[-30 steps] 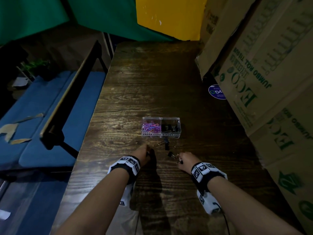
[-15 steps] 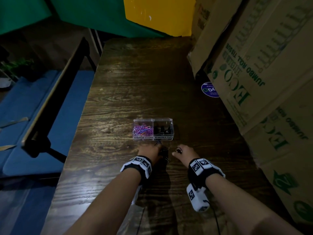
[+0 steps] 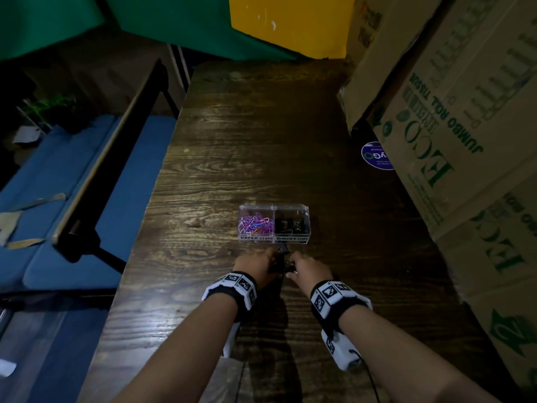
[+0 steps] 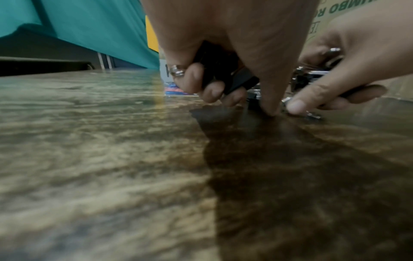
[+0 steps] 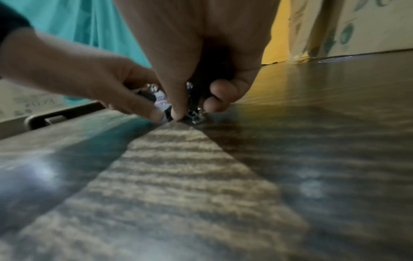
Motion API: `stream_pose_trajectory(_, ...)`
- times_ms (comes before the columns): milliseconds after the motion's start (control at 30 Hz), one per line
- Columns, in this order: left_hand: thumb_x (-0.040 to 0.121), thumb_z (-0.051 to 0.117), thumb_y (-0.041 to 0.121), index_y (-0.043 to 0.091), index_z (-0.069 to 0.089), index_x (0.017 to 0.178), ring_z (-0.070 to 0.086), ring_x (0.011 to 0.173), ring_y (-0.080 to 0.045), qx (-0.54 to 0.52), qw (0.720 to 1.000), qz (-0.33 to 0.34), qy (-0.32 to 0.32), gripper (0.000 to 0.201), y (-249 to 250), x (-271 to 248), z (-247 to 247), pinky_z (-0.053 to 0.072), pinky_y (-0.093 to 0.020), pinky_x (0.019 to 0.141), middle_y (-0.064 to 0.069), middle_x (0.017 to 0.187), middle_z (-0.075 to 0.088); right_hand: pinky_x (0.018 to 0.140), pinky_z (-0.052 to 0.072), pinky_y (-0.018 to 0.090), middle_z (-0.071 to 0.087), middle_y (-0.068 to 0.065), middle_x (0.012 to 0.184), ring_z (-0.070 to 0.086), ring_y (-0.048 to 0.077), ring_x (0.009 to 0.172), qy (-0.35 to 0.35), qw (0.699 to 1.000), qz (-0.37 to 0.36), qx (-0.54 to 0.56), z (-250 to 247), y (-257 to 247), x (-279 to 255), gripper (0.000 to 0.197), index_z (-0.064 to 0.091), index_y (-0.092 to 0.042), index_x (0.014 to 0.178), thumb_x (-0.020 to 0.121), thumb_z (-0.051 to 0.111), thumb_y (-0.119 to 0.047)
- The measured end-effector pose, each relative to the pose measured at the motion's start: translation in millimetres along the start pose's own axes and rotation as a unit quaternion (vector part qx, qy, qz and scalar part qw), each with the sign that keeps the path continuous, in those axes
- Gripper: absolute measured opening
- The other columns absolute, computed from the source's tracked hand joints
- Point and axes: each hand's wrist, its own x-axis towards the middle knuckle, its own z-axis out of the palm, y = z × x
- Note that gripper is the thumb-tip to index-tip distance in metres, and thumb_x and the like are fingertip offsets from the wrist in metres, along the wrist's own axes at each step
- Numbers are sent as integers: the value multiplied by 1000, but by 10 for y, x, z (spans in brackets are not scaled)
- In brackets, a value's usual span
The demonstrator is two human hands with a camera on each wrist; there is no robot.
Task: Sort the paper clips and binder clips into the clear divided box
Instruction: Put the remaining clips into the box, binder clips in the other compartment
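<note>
The clear divided box (image 3: 305, 211) sits mid-table, with coloured paper clips (image 3: 255, 223) in its left cell and black binder clips (image 3: 290, 225) in its right cell. Just in front of it my two hands meet over the table. My left hand (image 3: 255, 266) curls its fingers round black binder clips (image 4: 225, 77), its thumb tip down on the wood. My right hand (image 3: 308, 269) grips binder clips with silver handles (image 5: 195, 107) in its curled fingers. A loose binder clip (image 3: 283, 249) lies between the hands and the box.
Stacked cardboard cartons (image 3: 453, 141) wall off the table's right side, with a round blue sticker (image 3: 376, 155) at their foot. The wooden table (image 3: 247, 141) drops off at its left edge to a blue bench (image 3: 58, 199) and a black-framed board (image 3: 107, 170).
Both hands have come together and moved forward toward the box, closing over the loose binder clips that lay between them a second ago.
</note>
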Motion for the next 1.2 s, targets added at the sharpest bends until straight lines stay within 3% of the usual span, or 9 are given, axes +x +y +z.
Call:
stream_pose_trajectory(233, 92, 50, 45, 19, 39, 137, 61, 116, -29, 16, 1000, 5, 17, 53, 164, 33, -12, 47, -39, 92, -9, 128, 62, 88, 50, 39, 62, 14, 119, 62, 32, 109, 4, 999, 29, 37, 6, 45, 32, 35, 47, -7, 120, 92, 57, -27)
stream_pose_trajectory(467, 91, 50, 40, 10, 44, 130, 60, 116, -29, -7, 1000, -16, -7, 49, 41, -35, 9, 48, -36, 93, -13, 128, 60, 90, 49, 39, 58, 15, 126, 59, 32, 113, -36, 999, 28, 7, -25, -5, 82, 34, 52, -5, 122, 94, 54, -24)
stream_pose_trajectory(600, 91, 47, 42, 18, 33, 139, 64, 110, -30, 7, 1000, -22, 12, 56, -60, -50, -27, 51, -37, 88, -11, 123, 65, 101, 46, 40, 34, 16, 144, 51, 32, 122, -66, 996, 48, 21, -40, 28, 99, 41, 45, -5, 133, 95, 52, -20)
stream_pose_trajectory(700, 92, 44, 43, 31, 25, 148, 64, 111, -29, 36, 999, -6, 35, 60, -55, -22, -60, 52, -37, 88, -8, 126, 64, 100, 45, 39, 35, 18, 145, 50, 33, 123, -46, 999, 23, 16, 15, 59, 51, 41, 41, -3, 136, 97, 48, -14)
stream_pose_trajectory(867, 94, 40, 45, 29, 29, 146, 63, 111, -29, 60, 997, 27, 35, 55, 75, 23, -15, 52, -38, 86, -9, 126, 63, 107, 37, 37, 28, 18, 152, 41, 32, 134, -41, 999, 11, 19, 22, 136, 15, 52, 28, -1, 145, 97, 46, -9)
stream_pose_trajectory(1033, 95, 40, 45, 21, 54, 126, 66, 106, -28, 25, 998, -12, 50, 42, 93, -57, 6, 53, -38, 85, -7, 119, 66, 96, 44, 36, 44, 16, 137, 54, 31, 117, -33, 998, -8, 52, 2, 208, 5, 33, 50, -2, 127, 95, 47, -10)
stream_pose_trajectory(1200, 97, 40, 42, 13, 56, 119, 63, 110, -27, -49, 994, -59, 72, 39, 180, 16, -131, 51, -38, 88, -10, 121, 65, 81, 48, 34, 63, 16, 113, 62, 29, 97, 5, 992, 27, 126, -125, 408, -60, 22, 56, -3, 111, 94, 50, -14)
